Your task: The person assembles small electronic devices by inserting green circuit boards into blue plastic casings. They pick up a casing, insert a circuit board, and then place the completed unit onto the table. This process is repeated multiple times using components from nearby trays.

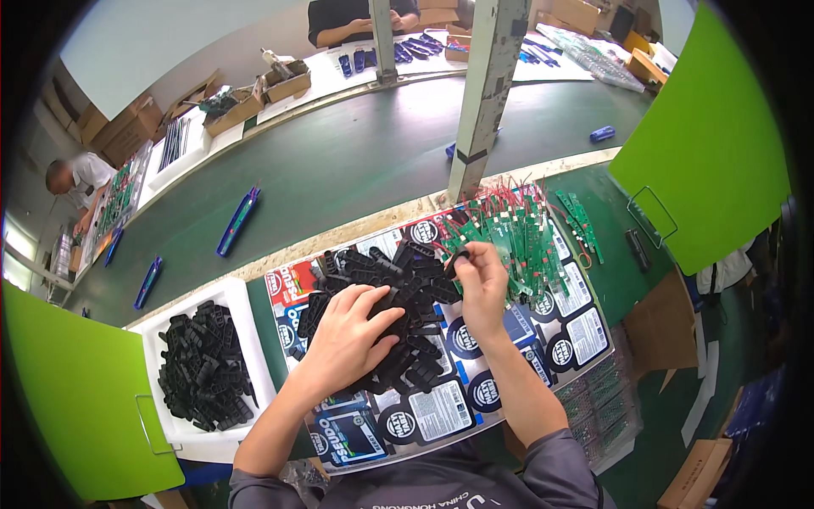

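Observation:
A heap of black ribbed plastic parts (424, 293) lies on a printed cardboard sheet (437, 409) in front of me. My left hand (349, 332) rests over the heap's near left side, fingers spread and touching the parts; whatever lies under the palm is hidden. At the heap's right edge, my right hand (482, 293) pinches a small black plastic part (459, 260) between thumb and fingers. Just beyond and right of that hand lies a pile of narrow green circuit boards (527, 242) with red wires.
To the left, a white foam tray (256, 348) holds more black parts. A conveyor belt (339, 170) carries blue housings (239, 220) beyond a metal post (485, 93). Green panels (704, 127) stand on both sides. A black tool (638, 249) lies right. Other people (85, 182) sit across the belt.

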`<action>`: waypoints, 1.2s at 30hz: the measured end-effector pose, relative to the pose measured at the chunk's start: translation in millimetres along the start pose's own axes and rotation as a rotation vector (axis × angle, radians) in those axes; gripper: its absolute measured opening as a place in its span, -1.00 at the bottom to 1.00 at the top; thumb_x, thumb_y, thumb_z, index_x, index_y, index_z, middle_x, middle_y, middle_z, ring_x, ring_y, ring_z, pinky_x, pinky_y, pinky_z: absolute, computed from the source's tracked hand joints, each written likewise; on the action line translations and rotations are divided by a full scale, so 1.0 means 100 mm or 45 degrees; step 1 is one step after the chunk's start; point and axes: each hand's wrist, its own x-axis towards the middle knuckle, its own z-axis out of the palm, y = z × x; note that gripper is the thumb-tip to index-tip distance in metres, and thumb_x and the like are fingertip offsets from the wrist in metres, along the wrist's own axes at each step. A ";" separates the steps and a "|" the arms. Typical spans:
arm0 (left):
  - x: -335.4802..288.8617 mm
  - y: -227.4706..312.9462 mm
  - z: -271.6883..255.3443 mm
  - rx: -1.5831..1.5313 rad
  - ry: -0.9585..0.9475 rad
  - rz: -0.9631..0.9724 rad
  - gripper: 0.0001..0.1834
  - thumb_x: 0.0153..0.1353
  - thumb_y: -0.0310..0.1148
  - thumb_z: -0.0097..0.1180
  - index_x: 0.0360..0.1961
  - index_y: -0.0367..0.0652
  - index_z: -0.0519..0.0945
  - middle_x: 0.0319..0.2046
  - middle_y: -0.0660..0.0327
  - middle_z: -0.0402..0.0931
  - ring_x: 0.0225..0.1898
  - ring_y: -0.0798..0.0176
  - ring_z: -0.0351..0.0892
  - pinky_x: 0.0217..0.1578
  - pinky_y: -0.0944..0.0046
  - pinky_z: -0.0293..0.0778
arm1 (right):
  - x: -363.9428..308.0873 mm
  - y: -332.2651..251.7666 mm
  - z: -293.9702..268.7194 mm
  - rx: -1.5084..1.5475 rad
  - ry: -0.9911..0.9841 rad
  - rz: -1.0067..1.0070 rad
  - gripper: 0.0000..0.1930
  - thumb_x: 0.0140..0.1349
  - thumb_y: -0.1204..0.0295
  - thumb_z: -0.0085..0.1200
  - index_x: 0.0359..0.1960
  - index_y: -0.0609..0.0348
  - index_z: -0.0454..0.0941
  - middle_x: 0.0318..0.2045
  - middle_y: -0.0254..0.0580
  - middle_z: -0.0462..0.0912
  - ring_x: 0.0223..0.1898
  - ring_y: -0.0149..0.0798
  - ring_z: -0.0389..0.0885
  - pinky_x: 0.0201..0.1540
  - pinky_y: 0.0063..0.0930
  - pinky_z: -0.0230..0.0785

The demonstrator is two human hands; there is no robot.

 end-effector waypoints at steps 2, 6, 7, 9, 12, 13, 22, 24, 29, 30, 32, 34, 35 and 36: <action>0.01 -0.02 -0.06 -0.012 0.006 -0.016 -0.54 0.17 -0.28 0.46 0.12 -0.06 0.71 0.28 0.07 0.53 0.30 -0.13 0.46 0.32 -0.11 0.41 | -0.03 -0.06 0.01 -0.003 -0.009 0.024 -0.88 0.44 0.57 0.12 -0.05 0.27 0.52 -0.23 -0.37 0.59 -0.25 -0.57 0.53 -0.17 -0.64 0.42; 0.08 -0.11 -0.11 -0.073 0.001 0.021 -0.61 0.19 -0.31 0.44 0.04 -0.12 0.74 0.18 0.10 0.62 0.24 -0.09 0.53 0.27 -0.08 0.46 | -0.03 -0.14 0.06 0.050 0.001 0.031 -0.80 0.44 0.58 0.15 0.05 0.28 0.54 -0.24 -0.39 0.57 -0.27 -0.59 0.52 -0.20 -0.66 0.41; 0.10 -0.14 -0.11 -0.083 0.012 0.013 -0.63 0.20 -0.32 0.43 0.03 -0.13 0.74 0.15 0.10 0.64 0.22 -0.07 0.55 0.24 -0.07 0.47 | -0.04 -0.18 0.08 0.057 0.001 0.038 -0.78 0.44 0.58 0.16 0.08 0.28 0.55 -0.24 -0.40 0.57 -0.27 -0.60 0.52 -0.21 -0.67 0.41; 0.18 -0.22 -0.11 -0.105 0.030 0.001 -0.66 0.21 -0.34 0.41 0.01 -0.16 0.74 0.10 0.11 0.67 0.17 -0.05 0.59 0.20 -0.06 0.50 | -0.05 -0.16 0.07 0.030 -0.030 0.079 -0.73 0.44 0.59 0.15 0.14 0.27 0.55 -0.25 -0.40 0.57 -0.29 -0.60 0.51 -0.24 -0.67 0.40; 0.44 -0.35 -0.14 -0.211 0.107 -0.027 -0.74 0.23 -0.44 0.37 -0.06 -0.22 0.74 -0.06 0.06 0.72 0.01 -0.05 0.68 0.08 0.02 0.57 | -0.07 -0.15 0.07 -0.023 -0.074 0.121 -0.74 0.43 0.59 0.16 0.12 0.25 0.56 -0.24 -0.39 0.58 -0.29 -0.61 0.52 -0.24 -0.67 0.40; 0.56 -0.42 -0.14 -0.238 0.128 -0.035 -0.76 0.24 -0.45 0.36 -0.07 -0.23 0.73 -0.09 0.03 0.72 -0.02 -0.07 0.69 0.06 0.01 0.58 | -0.08 -0.15 0.07 -0.025 -0.077 0.134 -0.75 0.43 0.59 0.16 0.11 0.25 0.56 -0.23 -0.38 0.58 -0.29 -0.61 0.53 -0.23 -0.66 0.41; 2.23 -1.18 0.52 -0.133 0.232 -0.123 -0.64 0.35 -0.33 0.24 0.12 -0.24 0.65 0.00 -0.06 0.65 0.03 -0.10 0.68 0.10 -0.02 0.57 | -0.16 -0.10 0.18 0.021 -0.081 0.272 -0.77 0.34 0.63 0.24 0.00 0.32 0.58 -0.27 -0.34 0.66 -0.29 -0.57 0.61 -0.18 -0.62 0.51; 2.59 -1.27 0.71 -0.048 0.260 -0.136 -0.57 0.35 -0.29 0.25 0.19 -0.24 0.61 0.06 -0.08 0.62 0.12 -0.13 0.63 0.17 -0.03 0.55 | -0.19 -0.07 0.19 0.038 -0.105 0.295 -0.77 0.31 0.62 0.26 -0.02 0.32 0.59 -0.31 -0.33 0.66 -0.30 -0.56 0.62 -0.18 -0.61 0.51; 3.29 -1.41 1.20 0.027 0.248 -0.185 -0.44 0.31 -0.25 0.30 0.28 -0.28 0.55 0.09 -0.11 0.60 0.16 -0.17 0.56 0.22 -0.02 0.53 | -0.21 -0.07 0.19 -0.026 -0.150 0.268 -0.77 0.26 0.65 0.31 -0.07 0.29 0.61 -0.34 -0.32 0.68 -0.32 -0.52 0.66 -0.21 -0.59 0.54; 3.35 -1.42 1.26 0.045 0.223 -0.202 -0.40 0.29 -0.31 0.32 0.32 -0.27 0.51 0.07 -0.12 0.60 0.16 -0.18 0.55 0.22 -0.03 0.53 | -0.21 -0.07 0.18 -0.043 -0.161 0.293 -0.77 0.25 0.66 0.31 -0.08 0.28 0.62 -0.33 -0.32 0.68 -0.31 -0.52 0.66 -0.21 -0.59 0.54; 3.39 -1.41 1.33 -0.009 0.212 -0.187 -0.40 0.27 -0.44 0.27 0.34 -0.26 0.49 0.06 -0.13 0.58 0.15 -0.19 0.55 0.22 -0.04 0.54 | -0.18 -0.05 0.16 -0.054 -0.159 0.289 -0.77 0.24 0.66 0.32 -0.08 0.26 0.63 -0.31 -0.31 0.69 -0.31 -0.51 0.67 -0.20 -0.59 0.54; 3.35 -1.41 1.33 -0.053 0.198 -0.184 -0.39 0.24 -0.57 0.22 0.36 -0.26 0.47 0.04 -0.13 0.56 0.15 -0.21 0.55 0.22 -0.05 0.54 | -0.16 -0.03 0.16 -0.044 -0.153 0.229 -0.77 0.24 0.66 0.32 -0.09 0.26 0.63 -0.30 -0.31 0.70 -0.31 -0.51 0.67 -0.20 -0.59 0.54; 3.32 -1.43 1.30 -0.063 0.176 -0.207 -0.38 0.23 -0.59 0.20 0.36 -0.26 0.47 0.05 -0.15 0.53 0.15 -0.22 0.55 0.22 -0.06 0.54 | -0.17 -0.03 0.16 -0.053 -0.158 0.261 -0.77 0.24 0.66 0.32 -0.08 0.26 0.63 -0.30 -0.31 0.70 -0.31 -0.52 0.67 -0.20 -0.59 0.55; 3.27 -1.46 1.25 -0.072 0.156 -0.233 -0.38 0.22 -0.62 0.18 0.36 -0.26 0.47 0.07 -0.16 0.51 0.15 -0.23 0.55 0.22 -0.07 0.54 | -0.17 -0.04 0.15 -0.063 -0.166 0.294 -0.76 0.24 0.66 0.32 -0.08 0.26 0.63 -0.30 -0.31 0.70 -0.30 -0.52 0.67 -0.21 -0.58 0.55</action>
